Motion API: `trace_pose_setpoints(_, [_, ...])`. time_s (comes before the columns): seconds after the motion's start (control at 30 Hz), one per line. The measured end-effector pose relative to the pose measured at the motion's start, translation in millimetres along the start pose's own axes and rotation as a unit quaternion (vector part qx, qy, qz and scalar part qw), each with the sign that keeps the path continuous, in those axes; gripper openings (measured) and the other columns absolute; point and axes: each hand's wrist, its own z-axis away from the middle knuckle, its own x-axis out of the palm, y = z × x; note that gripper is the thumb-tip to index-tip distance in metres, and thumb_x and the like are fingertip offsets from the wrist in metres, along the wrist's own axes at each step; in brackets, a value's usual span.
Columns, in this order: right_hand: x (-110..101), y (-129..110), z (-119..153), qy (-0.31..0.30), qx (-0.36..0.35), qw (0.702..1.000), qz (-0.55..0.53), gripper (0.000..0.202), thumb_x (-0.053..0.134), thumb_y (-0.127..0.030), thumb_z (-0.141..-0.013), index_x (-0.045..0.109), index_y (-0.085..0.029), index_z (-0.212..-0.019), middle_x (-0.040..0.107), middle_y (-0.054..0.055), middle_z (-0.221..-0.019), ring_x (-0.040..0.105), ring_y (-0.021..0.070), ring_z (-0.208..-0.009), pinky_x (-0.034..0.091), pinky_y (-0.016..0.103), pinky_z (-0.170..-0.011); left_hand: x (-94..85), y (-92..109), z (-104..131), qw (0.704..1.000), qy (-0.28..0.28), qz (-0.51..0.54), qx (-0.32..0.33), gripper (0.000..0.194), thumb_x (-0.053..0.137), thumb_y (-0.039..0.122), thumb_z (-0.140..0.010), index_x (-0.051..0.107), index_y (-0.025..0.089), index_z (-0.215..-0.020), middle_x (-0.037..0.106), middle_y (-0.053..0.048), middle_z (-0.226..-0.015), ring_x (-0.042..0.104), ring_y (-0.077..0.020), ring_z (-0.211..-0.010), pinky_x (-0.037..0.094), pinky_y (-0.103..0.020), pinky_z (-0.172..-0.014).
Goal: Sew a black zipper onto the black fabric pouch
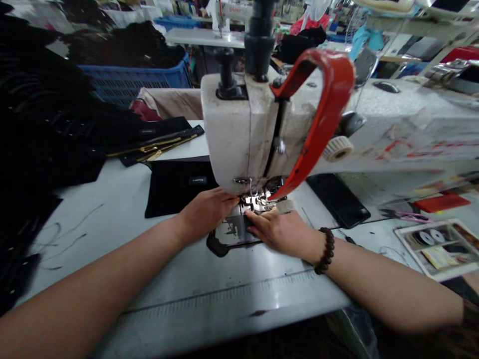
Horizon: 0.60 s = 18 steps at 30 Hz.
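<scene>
A white sewing machine [228, 129] with a red curved lever [329, 99] stands over the pale table. Under its lit needle area lies a metal plate [232, 229]. My left hand [205, 212] rests on the near edge of a black fabric piece [172, 187] with a small label, its fingers together and the tips beside the presser foot [256, 202]. My right hand [279, 229], a beaded bracelet at its wrist, presses a dark strip [245, 228] on the plate, just right of the needle area. What the fingertips pinch is too small to tell.
Black fabric pieces with zippers [160, 142] and a dark pile [41, 114] occupy the left. Behind is a blue crate [134, 82]. At right lie a black phone [339, 199], pink-handled scissors [411, 217] and a tray of bobbins [437, 249].
</scene>
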Motion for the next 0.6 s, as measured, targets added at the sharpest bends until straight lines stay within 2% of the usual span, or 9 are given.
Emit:
trace_pose_setpoints(0.3, [-3.5,-0.9,-1.1,-0.008,0.002,1.000,0.002,0.035,0.044,-0.036,-0.088,0.054,-0.015,-0.114,0.066,0.002,-0.073,0.053,0.0124,-0.054,0.017,0.028,-0.044,-0.4,0.1,-0.4,0.998,-0.044,0.038,-0.011,0.028,0.037,-0.001,-0.082,0.057,0.006,-0.099,0.061,-0.009,-0.098,0.051,-0.0180,-0.105,0.040,-0.027,-0.092])
trace_pose_setpoints(0.4, [-2.9,0.4,-1.1,-0.009,-0.003,1.000,-0.005,0.035,0.044,-0.036,-0.088,0.054,-0.014,-0.113,0.066,0.002,-0.073,0.053,0.0121,-0.054,0.018,0.029,-0.045,-1.4,2.7,0.0,0.996,-0.052,0.070,-0.029,0.021,0.042,0.002,-0.082,0.058,0.006,-0.095,0.061,-0.008,-0.094,0.053,-0.0194,-0.099,0.042,-0.028,-0.089])
trace_pose_setpoints(0.53, [0.4,2.2,-1.1,-0.013,-0.006,1.000,-0.012,0.036,0.040,-0.037,-0.090,0.053,-0.013,-0.113,0.064,0.003,-0.068,0.052,0.0121,-0.055,0.019,0.029,-0.047,-4.8,8.7,1.3,0.992,-0.071,0.088,-0.052,0.014,0.049,0.008,-0.083,0.059,0.008,-0.092,0.061,-0.006,-0.090,0.056,-0.0190,-0.084,0.048,-0.028,-0.077])
trace_pose_setpoints(0.6, [1.2,2.1,-1.4,-0.016,-0.004,1.000,-0.011,0.036,0.040,-0.038,-0.090,0.053,-0.014,-0.113,0.064,0.003,-0.068,0.052,0.0124,-0.055,0.017,0.029,-0.047,-5.7,10.5,2.1,0.990,-0.081,0.100,-0.062,0.014,0.049,0.008,-0.083,0.059,0.008,-0.093,0.060,-0.006,-0.092,0.056,-0.0192,-0.084,0.049,-0.028,-0.076])
